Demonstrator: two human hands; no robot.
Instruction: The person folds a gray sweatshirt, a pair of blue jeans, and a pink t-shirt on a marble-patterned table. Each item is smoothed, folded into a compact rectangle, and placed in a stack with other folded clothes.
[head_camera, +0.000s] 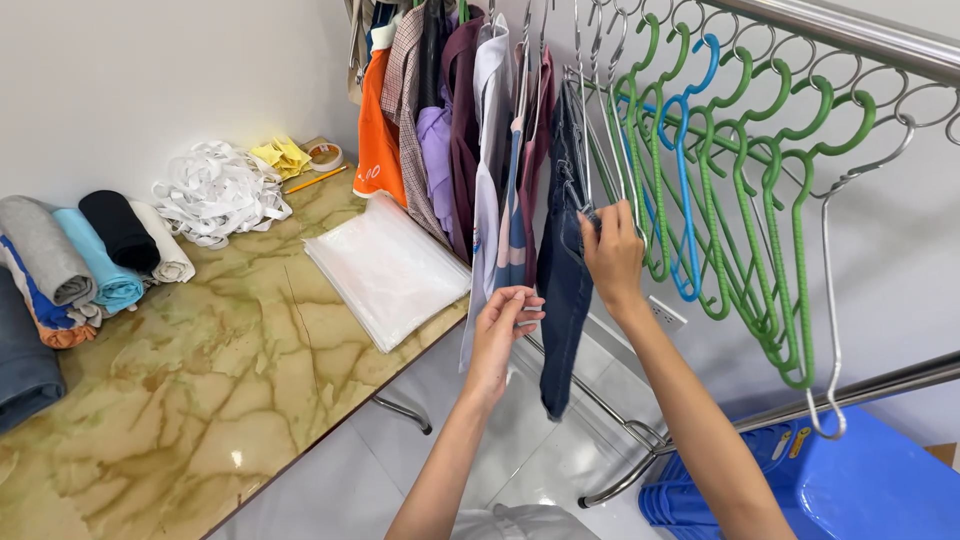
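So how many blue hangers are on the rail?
2: one blue hanger among the green hangers, another just left, partly hidden. More may be covered.

Bright, even light; sharp focus

A pair of dark blue jeans (562, 270) hangs from the garment rack (860, 30), and both hands are on it. The right hand (612, 252) presses against the upper right edge of the jeans, fingers (590, 222) curled onto the denim. The left hand (503, 325) pinches the left edge of the jeans, or perhaps the pale garment (492, 150) hanging just left of them; the view does not settle which. Right of the jeans hang empty green hangers (760, 200), a blue hanger (685, 220) among them. Left of the jeans hang more clothes, then the marbled desk (200, 400) with a stack of clear plastic bags (385, 270), rolled clothes (90, 260) and white tape (215, 190).
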